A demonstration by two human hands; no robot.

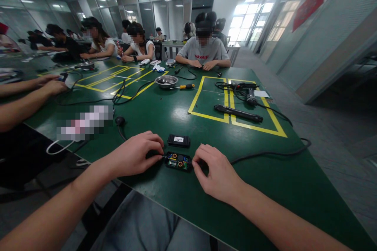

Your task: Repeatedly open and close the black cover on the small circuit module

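Note:
An opened black plastic case (178,168) lies on the green table in front of me, its circuit board (177,160) with copper coils facing up. My left hand (140,153) is closed in a pinch at the case's left end, on the black cable there. At the right end, thumb and forefinger of my right hand (214,170) pinch the cable (265,155) that runs off to the right. My fingertips hide most of both cable ends. Just behind the case rests its ribbed black cover (178,140), with a white label on top.
A black plug (120,120) and a blurred-out white object (86,122) lie to the left. Farther back are a metal bowl (166,81), a screwdriver (186,86), a black bar-shaped tool (238,113) and tangled cables (240,88) within yellow tape (207,115). A co-worker's arms (32,96) reach in at left; others sit beyond.

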